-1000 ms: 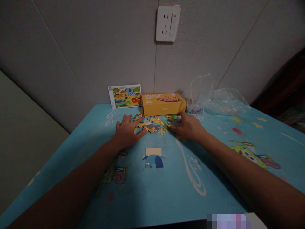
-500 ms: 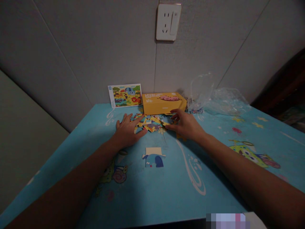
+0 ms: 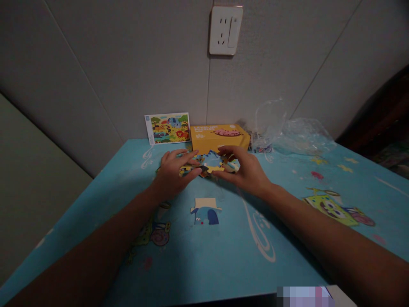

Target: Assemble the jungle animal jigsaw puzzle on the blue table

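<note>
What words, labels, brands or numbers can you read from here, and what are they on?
"LEVEL UP": the box, top line.
"PUZZLES": the box, second line.
Smaller print on the box: too small to read.
Blue corner mark on the card: too small to read.
Tiny mark on the socket's switch: too small to read.
Pieces: no readable text.

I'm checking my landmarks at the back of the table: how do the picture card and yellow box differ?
The picture card is a thin upright sheet, while the yellow box is thick. The card shows a many-coloured animal scene with a white margin; the box is mostly yellow with white lettering and a pink shape. Both sit side by side near the wall.
</note>
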Action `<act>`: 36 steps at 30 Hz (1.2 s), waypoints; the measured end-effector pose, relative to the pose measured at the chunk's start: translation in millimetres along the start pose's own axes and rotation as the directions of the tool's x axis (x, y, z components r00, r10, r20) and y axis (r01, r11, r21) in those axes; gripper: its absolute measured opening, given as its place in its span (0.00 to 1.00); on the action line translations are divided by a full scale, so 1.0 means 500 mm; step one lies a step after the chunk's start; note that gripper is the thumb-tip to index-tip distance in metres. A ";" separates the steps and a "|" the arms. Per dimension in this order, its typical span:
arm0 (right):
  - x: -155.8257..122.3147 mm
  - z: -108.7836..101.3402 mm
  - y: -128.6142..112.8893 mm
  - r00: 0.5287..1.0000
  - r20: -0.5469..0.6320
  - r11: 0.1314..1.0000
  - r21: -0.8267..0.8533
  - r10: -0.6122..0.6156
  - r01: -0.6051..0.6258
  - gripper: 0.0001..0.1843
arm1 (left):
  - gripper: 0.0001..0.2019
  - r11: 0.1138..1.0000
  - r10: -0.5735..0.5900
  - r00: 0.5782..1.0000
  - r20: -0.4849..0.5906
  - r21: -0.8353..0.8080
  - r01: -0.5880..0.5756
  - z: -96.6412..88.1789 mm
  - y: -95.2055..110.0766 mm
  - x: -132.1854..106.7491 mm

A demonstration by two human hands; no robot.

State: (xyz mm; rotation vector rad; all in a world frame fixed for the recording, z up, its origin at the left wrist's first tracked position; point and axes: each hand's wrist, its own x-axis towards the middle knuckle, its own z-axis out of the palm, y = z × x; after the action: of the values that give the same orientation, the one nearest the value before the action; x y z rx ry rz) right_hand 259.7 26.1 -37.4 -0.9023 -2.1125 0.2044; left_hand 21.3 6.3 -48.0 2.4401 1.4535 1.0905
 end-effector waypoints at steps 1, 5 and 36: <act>-0.002 0.003 -0.009 0.999 -0.002 0.999 0.015 -0.035 0.035 0.29 | 0.22 0.997 0.033 0.999 -0.014 -0.070 -0.034 0.002 0.005 -0.001; -0.009 0.018 -0.035 0.990 0.057 0.988 0.095 -0.127 0.122 0.33 | 0.16 0.965 0.057 0.996 -0.064 -0.252 -0.072 0.009 0.029 -0.006; -0.023 -0.006 -0.081 0.764 0.644 0.992 0.070 0.034 -0.103 0.24 | 0.10 0.965 -0.102 0.705 0.702 -0.102 0.242 -0.072 0.016 -0.002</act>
State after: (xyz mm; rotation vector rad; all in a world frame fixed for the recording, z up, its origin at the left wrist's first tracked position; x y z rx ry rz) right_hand 245.3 -11.6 -25.1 -0.9347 -2.6646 0.7505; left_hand 4.7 -8.4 -18.7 2.1421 1.2055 0.1841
